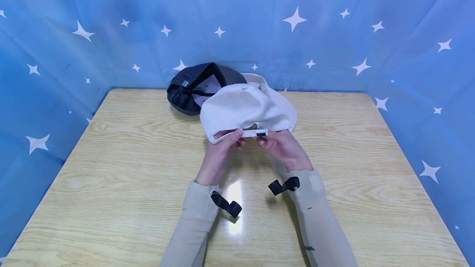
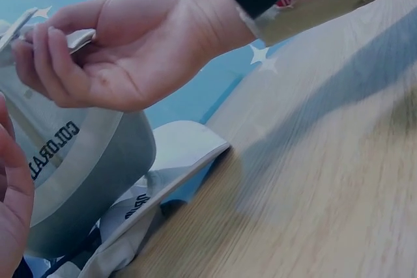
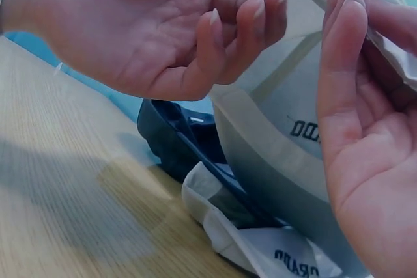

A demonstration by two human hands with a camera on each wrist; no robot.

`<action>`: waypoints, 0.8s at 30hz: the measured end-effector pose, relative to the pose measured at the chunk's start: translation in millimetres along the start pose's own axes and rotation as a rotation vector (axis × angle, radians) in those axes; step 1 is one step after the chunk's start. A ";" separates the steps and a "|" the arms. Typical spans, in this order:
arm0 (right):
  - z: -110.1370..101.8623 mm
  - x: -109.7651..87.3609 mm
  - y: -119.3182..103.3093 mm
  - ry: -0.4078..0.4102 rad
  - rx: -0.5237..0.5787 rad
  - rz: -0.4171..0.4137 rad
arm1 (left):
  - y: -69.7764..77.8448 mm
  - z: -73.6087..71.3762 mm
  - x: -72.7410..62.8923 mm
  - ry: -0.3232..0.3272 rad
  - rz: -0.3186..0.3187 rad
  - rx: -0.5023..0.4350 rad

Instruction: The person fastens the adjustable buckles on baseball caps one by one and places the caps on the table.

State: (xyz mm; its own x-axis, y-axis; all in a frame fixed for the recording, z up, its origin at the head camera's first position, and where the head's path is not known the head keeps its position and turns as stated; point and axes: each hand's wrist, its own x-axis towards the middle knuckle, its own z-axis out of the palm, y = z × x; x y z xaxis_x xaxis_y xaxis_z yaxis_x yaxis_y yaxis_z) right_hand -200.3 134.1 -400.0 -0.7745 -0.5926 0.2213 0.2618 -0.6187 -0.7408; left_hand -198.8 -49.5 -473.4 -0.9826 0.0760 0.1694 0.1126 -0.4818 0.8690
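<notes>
Sleeves: two beige fabric sleeves (image 1: 320, 217) lie nearest, a black band (image 1: 221, 201) at the left cuff.
Left hand: the left hand (image 1: 222, 151) pinches a narrow white closure strap (image 1: 249, 133) between thumb and fingers.
Right hand: the right hand (image 1: 283, 147) pinches the same strap farther right, beside its small dark metallic piece (image 1: 261, 132).
Held cap: a white fabric baseball cap (image 1: 241, 104) hangs from both hands above the pale wood-grain table (image 1: 130, 176), back opening towards the person.
Other caps: a dark navy fabric cap (image 1: 230, 75), its inside showing, and a second white cap (image 1: 256, 78) lie behind it.
Progress: the strap spans the opening; whether it is fastened cannot be told. Strap work seems underway, with setting the cap down probably left.
</notes>
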 end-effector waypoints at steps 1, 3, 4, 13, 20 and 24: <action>-0.3 0.0 -0.1 -0.003 0.002 -0.002 | 0.4 -1.1 0.4 0.007 0.005 -0.004; -0.4 -0.2 -0.5 -0.013 0.008 -0.004 | 1.5 -3.3 0.8 0.017 0.005 -0.004; -0.6 -0.2 -0.6 -0.015 0.014 -0.004 | 2.0 -4.2 1.0 0.019 0.005 0.000; -0.9 -0.7 -1.3 -0.010 0.014 0.007 | 1.9 -3.9 1.8 0.006 -0.001 0.077; -0.6 -0.2 -0.7 -0.004 0.005 0.007 | 0.4 -0.9 1.5 0.015 0.001 0.107; -0.3 -0.3 -0.6 0.023 0.000 0.019 | 0.0 -2.0 1.3 0.006 -0.001 0.108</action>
State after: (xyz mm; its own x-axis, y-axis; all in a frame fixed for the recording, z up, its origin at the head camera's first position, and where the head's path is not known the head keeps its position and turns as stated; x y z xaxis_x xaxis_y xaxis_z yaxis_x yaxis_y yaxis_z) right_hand -200.4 134.8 -399.8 -0.7824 -0.5924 0.1921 0.2771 -0.6074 -0.7445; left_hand -200.3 -51.2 -474.1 -0.9836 0.0714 0.1659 0.1263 -0.3848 0.9143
